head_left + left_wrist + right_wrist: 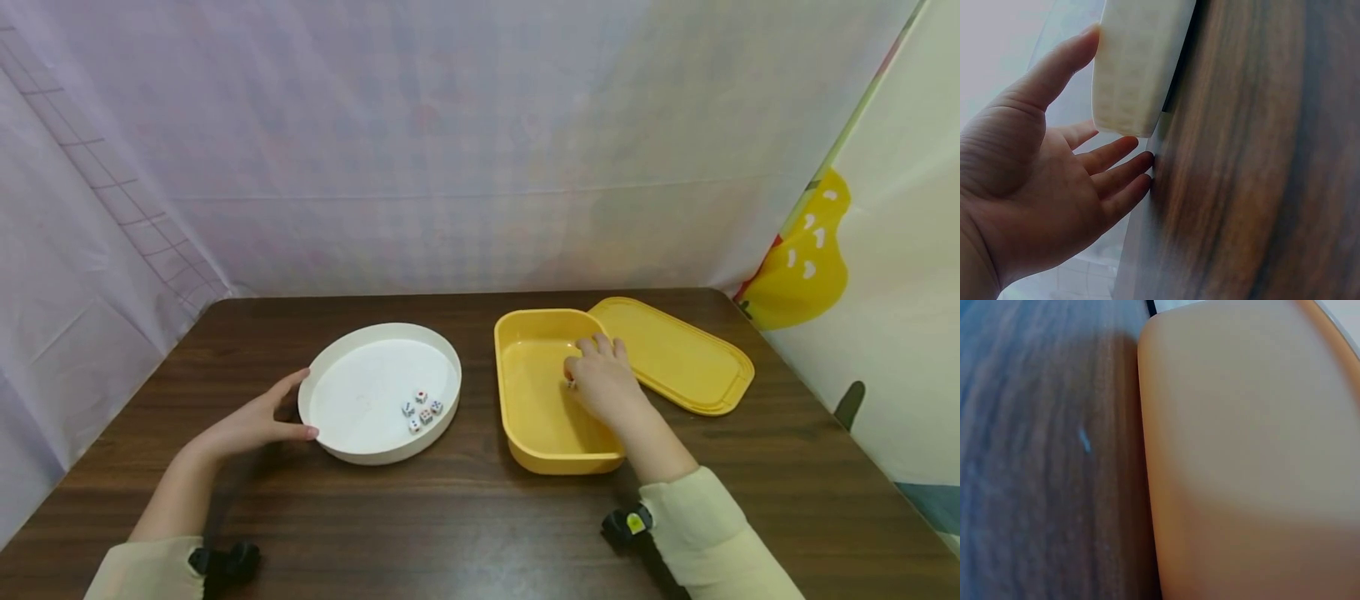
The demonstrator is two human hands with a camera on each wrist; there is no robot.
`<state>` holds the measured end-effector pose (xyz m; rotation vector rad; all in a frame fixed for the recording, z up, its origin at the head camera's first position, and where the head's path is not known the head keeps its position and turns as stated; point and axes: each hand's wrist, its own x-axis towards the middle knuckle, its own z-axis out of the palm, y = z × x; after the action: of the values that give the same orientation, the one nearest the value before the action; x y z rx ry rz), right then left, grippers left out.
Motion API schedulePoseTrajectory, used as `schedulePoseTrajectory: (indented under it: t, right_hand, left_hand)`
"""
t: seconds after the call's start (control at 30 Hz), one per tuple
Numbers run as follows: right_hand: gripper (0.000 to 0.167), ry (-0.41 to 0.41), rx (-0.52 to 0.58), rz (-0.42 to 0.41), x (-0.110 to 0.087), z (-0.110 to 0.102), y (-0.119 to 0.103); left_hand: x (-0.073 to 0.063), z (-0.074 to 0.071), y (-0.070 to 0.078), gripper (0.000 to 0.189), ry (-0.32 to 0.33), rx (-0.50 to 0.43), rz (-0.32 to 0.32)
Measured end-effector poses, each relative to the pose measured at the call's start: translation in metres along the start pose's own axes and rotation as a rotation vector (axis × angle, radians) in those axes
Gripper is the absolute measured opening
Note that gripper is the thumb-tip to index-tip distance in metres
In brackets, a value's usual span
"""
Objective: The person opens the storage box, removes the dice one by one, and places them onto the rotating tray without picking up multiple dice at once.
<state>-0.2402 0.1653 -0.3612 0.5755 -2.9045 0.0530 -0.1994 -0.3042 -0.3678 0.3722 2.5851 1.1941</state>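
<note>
Just inside the yellow rectangular box [525,404], my right hand [603,383] reaches down with its fingers bent and pinches a small white die [572,384] at the fingertips, mostly hidden by the hand. My left hand [258,421] rests at the left side of a round white tray [352,392], thumb on the near rim and fingers spread along the far side. Thumb and relaxed fingers also show beside the tray's wall [1135,69] in the left wrist view. Several white dice [422,412] lie grouped at the tray's right. Only the box's outer wall [1241,425] fills the right wrist view, without the hand.
A yellow lid [682,358] lies flat to the right of the box, partly behind it. All of it stands on a dark brown wooden table [420,533]. Pale cloth [450,150] hangs behind the table and along both sides.
</note>
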Motion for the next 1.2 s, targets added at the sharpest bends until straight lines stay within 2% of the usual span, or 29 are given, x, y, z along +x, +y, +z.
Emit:
schedulePoseTrajectory:
  t: [0.37, 0.7, 1.2]
  right_hand:
    - [0.005, -0.021, 0.020, 0.016, 0.0008, 0.0008, 0.0012]
    - [0.020, -0.016, 0.014, -0.012, 0.0005, 0.0019, 0.0011]
    - [0.019, -0.004, 0.022, -0.017, 0.0013, -0.0018, -0.0008]
  left_hand:
    - [0.0003, 0.0004, -0.0003, 0.103, 0.001, 0.006, -0.003]
    - [0.0003, 0.0003, -0.0005, 0.103, 0.002, 0.003, 0.000]
    - [-0.0003, 0.0003, 0.0012, 0.103, 0.002, 0.001, -0.003]
